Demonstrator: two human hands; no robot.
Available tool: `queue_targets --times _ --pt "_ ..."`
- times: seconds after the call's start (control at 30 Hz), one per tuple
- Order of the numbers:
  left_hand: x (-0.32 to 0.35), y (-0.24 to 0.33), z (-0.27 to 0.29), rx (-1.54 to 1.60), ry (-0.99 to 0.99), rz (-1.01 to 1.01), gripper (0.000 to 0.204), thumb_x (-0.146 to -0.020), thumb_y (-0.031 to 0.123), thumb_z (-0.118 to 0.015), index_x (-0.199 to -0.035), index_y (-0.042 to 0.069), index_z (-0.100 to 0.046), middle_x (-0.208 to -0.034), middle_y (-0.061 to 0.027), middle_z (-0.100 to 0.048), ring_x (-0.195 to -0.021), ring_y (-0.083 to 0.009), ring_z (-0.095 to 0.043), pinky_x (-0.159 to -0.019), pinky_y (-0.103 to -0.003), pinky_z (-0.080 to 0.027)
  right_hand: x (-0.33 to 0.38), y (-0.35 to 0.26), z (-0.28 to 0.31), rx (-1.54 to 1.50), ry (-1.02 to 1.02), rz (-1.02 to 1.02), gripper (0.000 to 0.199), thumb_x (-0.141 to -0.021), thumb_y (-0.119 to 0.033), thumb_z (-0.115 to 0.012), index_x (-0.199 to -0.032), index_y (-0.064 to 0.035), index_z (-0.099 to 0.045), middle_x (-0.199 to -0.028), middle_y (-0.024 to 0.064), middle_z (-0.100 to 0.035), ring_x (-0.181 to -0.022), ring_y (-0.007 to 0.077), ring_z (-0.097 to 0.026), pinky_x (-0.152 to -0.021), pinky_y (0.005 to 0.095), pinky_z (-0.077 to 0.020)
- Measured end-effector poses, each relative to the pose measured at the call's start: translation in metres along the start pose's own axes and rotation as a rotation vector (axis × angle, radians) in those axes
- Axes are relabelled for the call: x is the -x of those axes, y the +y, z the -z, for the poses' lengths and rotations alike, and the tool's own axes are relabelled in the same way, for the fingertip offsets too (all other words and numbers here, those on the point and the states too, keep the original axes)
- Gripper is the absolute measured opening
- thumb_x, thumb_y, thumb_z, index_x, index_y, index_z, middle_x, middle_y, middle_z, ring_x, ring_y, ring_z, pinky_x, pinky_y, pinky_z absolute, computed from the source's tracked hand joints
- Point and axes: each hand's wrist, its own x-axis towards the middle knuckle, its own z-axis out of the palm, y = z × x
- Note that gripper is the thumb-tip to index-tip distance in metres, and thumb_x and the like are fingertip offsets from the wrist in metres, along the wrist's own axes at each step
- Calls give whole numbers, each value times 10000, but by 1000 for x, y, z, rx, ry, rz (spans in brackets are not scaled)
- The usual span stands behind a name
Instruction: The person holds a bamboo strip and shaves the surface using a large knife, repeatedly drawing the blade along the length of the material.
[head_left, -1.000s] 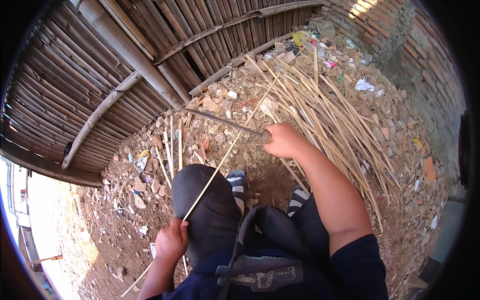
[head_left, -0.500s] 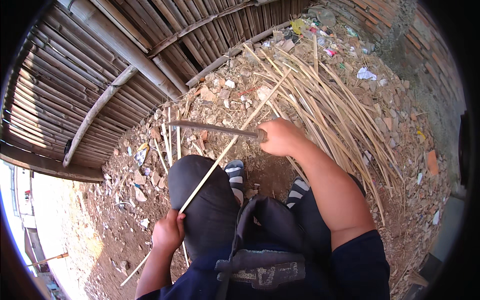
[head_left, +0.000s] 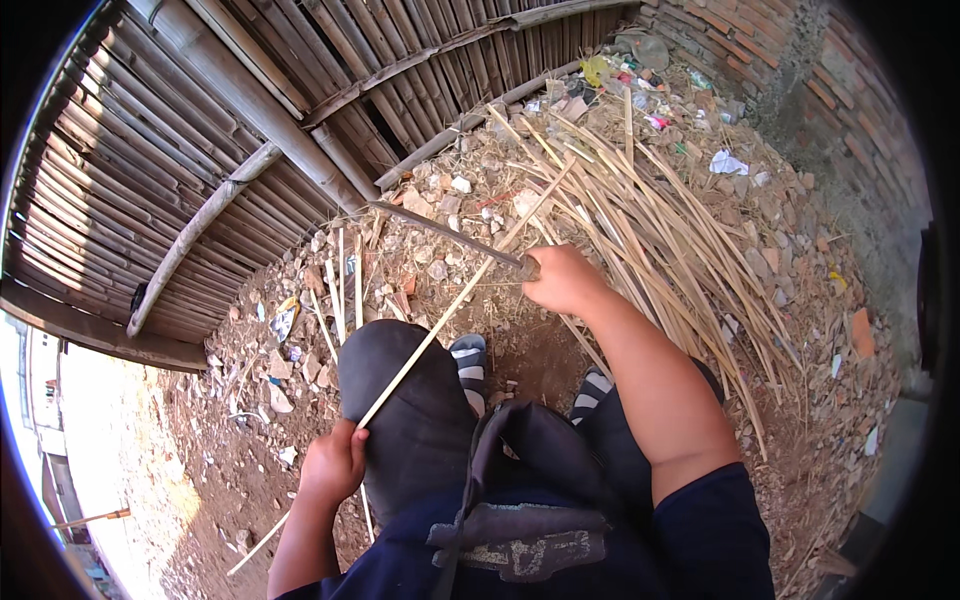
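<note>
My left hand (head_left: 333, 462) is closed around the lower part of a long, pale bamboo strip (head_left: 420, 350). The strip slants over my left knee (head_left: 400, 375) toward the far right, its lower end passing behind my left wrist. My right hand (head_left: 563, 280) grips the handle of a machete (head_left: 440, 229), a long dark blade pointing to the far left. Near the handle, the blade crosses the strip's upper part; a thin sliver (head_left: 495, 284) shows beside that crossing. Whether the edge cuts into the strip, I cannot tell.
A heap of bamboo strips (head_left: 660, 230) lies on the ground to the right. A few more strips (head_left: 342, 285) stand beyond my left knee. Bamboo fencing (head_left: 220, 120) rises at the left and a brick wall (head_left: 860, 120) at the right. Stones and litter cover the ground.
The machete's tip has swung away from me and slightly right, tilting the blade more steeply. My left hand keeps its hold on the strip and has barely moved.
</note>
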Motion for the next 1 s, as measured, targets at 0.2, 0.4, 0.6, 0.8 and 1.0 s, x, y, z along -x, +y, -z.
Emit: queue_targets --times 0.2,0.4,0.6,0.8,1.0 --pt "11 -14 -12 -27 30 -1 260 -1041 311 -525 -983 57 -535 -697 -258 -634 -690 -505 -639 -619 -606 -496 17 -32 5 220 -82 201 374 -788 -234 -725 -1106 -39 -698 -888 200 -721 -864 371 -704 -796 451 -565" --pt "3 -3 -3 17 30 -3 237 -1032 290 -548 -960 65 -537 -660 -252 -619 -646 -504 -625 -587 -596 -485 9 -10 1 20 111 71 350 -790 -235 -721 -1074 -31 -706 -877 208 -721 -855 370 -708 -771 452 -555" --pt "2 -8 -10 109 55 -61 252 -1032 296 -551 -940 62 -535 -671 -250 -627 -644 -503 -626 -584 -591 -488 -4 3 11 -64 -88 -47 400 -805 -217 -689 -1168 -50 -708 -962 211 -732 -906 377 -713 -826 459 -570" --pt "7 -9 -5 39 9 30 271 -1018 309 -580 -940 53 -535 -678 -255 -632 -662 -503 -633 -590 -584 -491 13 -27 17 70 -53 -24 377 -800 -234 -713 -1154 -105 -723 -946 181 -729 -974 354 -701 -854 457 -558" --pt "-7 -8 -5 166 28 -80 284 -1023 317 -574 -938 49 -534 -692 -261 -636 -678 -503 -637 -600 -587 -490 -14 38 -16 -24 15 -69 333 -804 -240 -719 -1102 -91 -722 -987 185 -723 -971 361 -699 -849 462 -552"
